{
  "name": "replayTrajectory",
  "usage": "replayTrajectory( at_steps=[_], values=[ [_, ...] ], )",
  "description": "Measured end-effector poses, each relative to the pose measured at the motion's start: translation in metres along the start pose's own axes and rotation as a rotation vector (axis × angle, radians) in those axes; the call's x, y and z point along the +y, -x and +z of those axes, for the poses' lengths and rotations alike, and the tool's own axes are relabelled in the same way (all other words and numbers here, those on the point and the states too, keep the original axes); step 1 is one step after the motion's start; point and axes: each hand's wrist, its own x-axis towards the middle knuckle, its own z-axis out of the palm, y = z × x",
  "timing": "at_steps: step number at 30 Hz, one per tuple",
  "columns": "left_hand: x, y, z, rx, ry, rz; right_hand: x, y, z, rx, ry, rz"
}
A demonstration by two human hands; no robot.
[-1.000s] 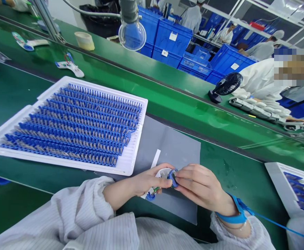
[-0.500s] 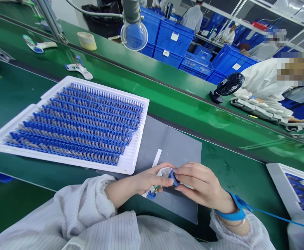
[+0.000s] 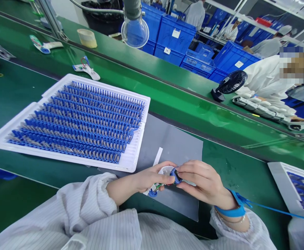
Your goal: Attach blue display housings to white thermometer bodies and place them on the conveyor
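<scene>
My left hand [image 3: 148, 178] is closed around a white plastic housing [image 3: 165, 169], its thumb lying along the near side. A green circuit board [image 3: 155, 187] and a round blue piece [image 3: 152, 193] show below that hand. At the housing's right end sits a dark blue part [image 3: 176, 176]. The fingertips of my right hand [image 3: 202, 180] pinch this part from the right, against my left thumb tip. Fingers hide much of the housing. A blue band [image 3: 232, 208] with a cord circles my right wrist.
To the left lies a white tray [image 3: 135, 158] with rows of blue parts with metal springs. A grey mat [image 3: 183, 146] lies under my hands, with a white strip [image 3: 158, 156]. Beyond runs a green belt [image 3: 167, 99] carrying white housings [image 3: 89, 71]. Another tray [image 3: 277, 173] stands right.
The white housings on the belt have slid a little to the right. My view has shifted slightly. Both hands keep nearly the same hold, with the dark blue part turned a little.
</scene>
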Motion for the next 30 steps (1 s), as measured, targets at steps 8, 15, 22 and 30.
replayTrajectory(
  at_steps=[8, 15, 22, 30],
  values=[
    [0.0009, -0.0002, 0.0005, 0.007, 0.001, -0.005, -0.0013, 0.0003, 0.0017, 0.039, 0.019, -0.001],
    [0.0007, -0.0007, 0.0004, 0.019, 0.019, 0.003, 0.0009, 0.0046, 0.0040, 0.033, 0.059, -0.020],
    [-0.0003, -0.0015, -0.0006, 0.011, 0.018, 0.020, 0.0014, 0.0039, 0.0054, 0.039, 0.060, -0.015],
    [0.0002, -0.0011, -0.0010, 0.022, 0.021, 0.003, 0.0014, 0.0050, 0.0046, 0.034, 0.077, -0.004]
  ],
)
